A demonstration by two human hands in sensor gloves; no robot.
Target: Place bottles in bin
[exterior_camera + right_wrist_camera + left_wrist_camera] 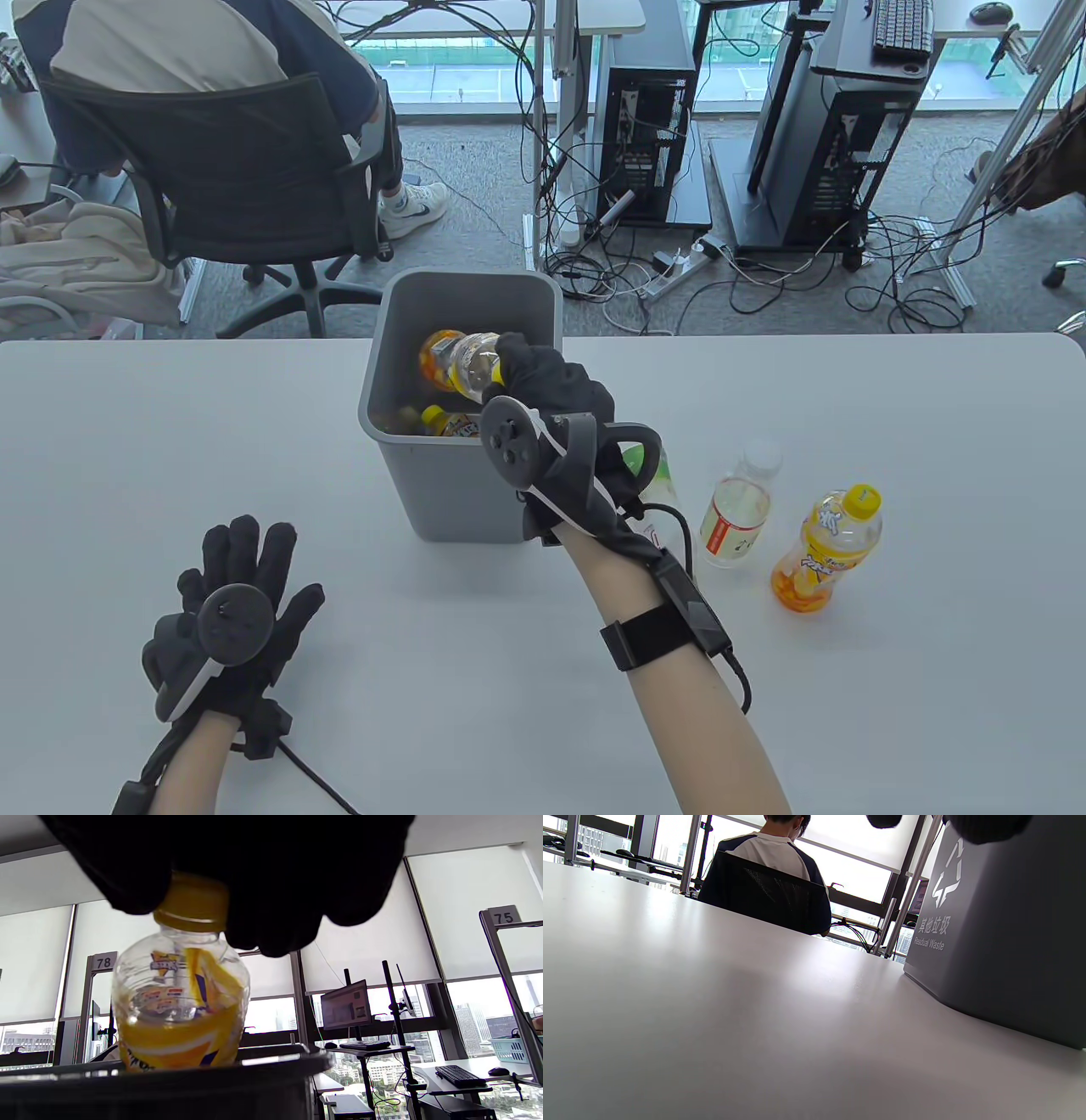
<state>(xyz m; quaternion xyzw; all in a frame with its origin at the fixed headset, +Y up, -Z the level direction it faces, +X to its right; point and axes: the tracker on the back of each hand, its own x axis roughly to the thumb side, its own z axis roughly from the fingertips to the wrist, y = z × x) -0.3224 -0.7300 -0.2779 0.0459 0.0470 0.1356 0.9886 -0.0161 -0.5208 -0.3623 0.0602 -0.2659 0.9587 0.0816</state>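
In the middle of the table view, the right hand (556,399) pinches an orange bottle (458,361) by its yellow cap, with the fingers (271,899) closed around the cap, and the bottle hangs over the open top of the gray bin (424,475), partly below its rim. More bottles lie inside the bin, and two more bottles, a clear bottle (736,518) and a yellow-capped bottle (827,548), stand on the table (891,679) at the lower right of the bin. At the lower left, the left hand (229,620) rests flat on the table with its fingers spread, holding nothing.

Bottles: three on table (127,407), one held, one in bin (462,297).
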